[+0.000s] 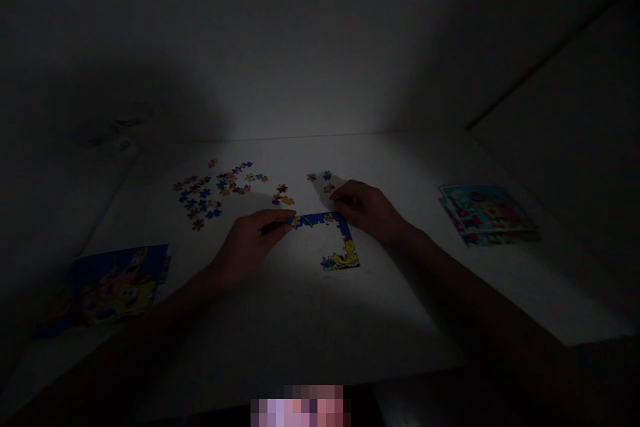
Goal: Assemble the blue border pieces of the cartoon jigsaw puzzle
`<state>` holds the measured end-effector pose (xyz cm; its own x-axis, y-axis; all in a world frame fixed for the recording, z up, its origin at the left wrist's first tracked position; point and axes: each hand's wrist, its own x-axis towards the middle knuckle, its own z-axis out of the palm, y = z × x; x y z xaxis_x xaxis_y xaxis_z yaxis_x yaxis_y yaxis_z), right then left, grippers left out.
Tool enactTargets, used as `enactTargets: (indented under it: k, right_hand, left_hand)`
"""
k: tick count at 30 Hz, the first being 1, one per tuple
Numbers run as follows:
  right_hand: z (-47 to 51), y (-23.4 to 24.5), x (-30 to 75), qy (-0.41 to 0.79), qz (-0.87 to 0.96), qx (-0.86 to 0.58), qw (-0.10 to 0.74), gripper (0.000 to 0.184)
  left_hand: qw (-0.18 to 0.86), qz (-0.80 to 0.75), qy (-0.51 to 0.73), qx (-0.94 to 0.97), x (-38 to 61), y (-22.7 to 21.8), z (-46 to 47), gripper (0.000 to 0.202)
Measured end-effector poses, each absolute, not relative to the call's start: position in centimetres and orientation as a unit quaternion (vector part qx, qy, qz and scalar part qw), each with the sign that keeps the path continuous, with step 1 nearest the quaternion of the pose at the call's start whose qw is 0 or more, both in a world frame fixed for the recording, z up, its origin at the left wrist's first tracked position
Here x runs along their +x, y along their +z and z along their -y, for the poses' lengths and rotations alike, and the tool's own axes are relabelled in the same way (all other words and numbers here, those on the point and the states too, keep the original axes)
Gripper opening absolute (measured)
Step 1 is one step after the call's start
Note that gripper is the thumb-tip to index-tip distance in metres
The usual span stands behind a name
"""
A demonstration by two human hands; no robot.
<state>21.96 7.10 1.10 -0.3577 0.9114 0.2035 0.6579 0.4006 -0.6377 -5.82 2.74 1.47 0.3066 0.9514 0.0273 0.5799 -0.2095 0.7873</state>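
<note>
A partly joined jigsaw corner (334,240), blue with yellow, lies on the white table (300,320) in dim light. My left hand (253,240) has its fingers pinched together on a small puzzle piece (295,220) at the left end of the joined strip. My right hand (367,205) rests curled at the strip's right end, fingers bent onto the table near a loose piece (329,188). What its fingers hold is hidden.
Several loose puzzle pieces (210,190) are scattered at the back left, and a few more (283,197) lie nearer the middle. A cartoon picture sheet (113,287) lies front left. A stack of colourful puzzle boards (485,213) sits at the right. A wall stands behind.
</note>
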Motion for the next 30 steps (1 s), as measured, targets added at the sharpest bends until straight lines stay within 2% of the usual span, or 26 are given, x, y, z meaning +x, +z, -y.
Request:
enactTargets:
  k: [6,10,18,24,28,30]
  right_hand:
    - [-6.8,1.2,21.6,0.238,0.805,-0.478,0.259,0.015]
    - [-6.7,1.4,21.5,0.243,0.807,-0.475,0.255,0.016]
    - [-6.9,1.2,21.8,0.239,0.792,-0.497,0.261,0.016]
    - [-6.8,1.3,21.6,0.243,0.797,-0.491,0.256,0.017]
    - [-6.7,1.3,21.6,0.245,0.800,-0.485,0.254,0.018]
    - [-6.7,1.3,21.6,0.248,0.803,-0.477,0.257,0.017]
  left_hand:
    - [0.207,-0.423,0.208,0.857,-6.9,0.7,-1.6,0.032]
    - [0.163,-0.375,0.164,0.898,-7.5,0.7,-1.5,0.031]
    - [0.126,-0.339,0.168,0.917,-7.6,0.9,-1.9,0.029]
    - [0.160,-0.342,0.125,0.917,-7.4,1.2,-1.7,0.026]
    - [0.162,-0.369,0.127,0.906,-7.5,0.9,-1.8,0.034]
    - [0.167,-0.357,0.127,0.910,-7.5,0.9,-1.8,0.030]
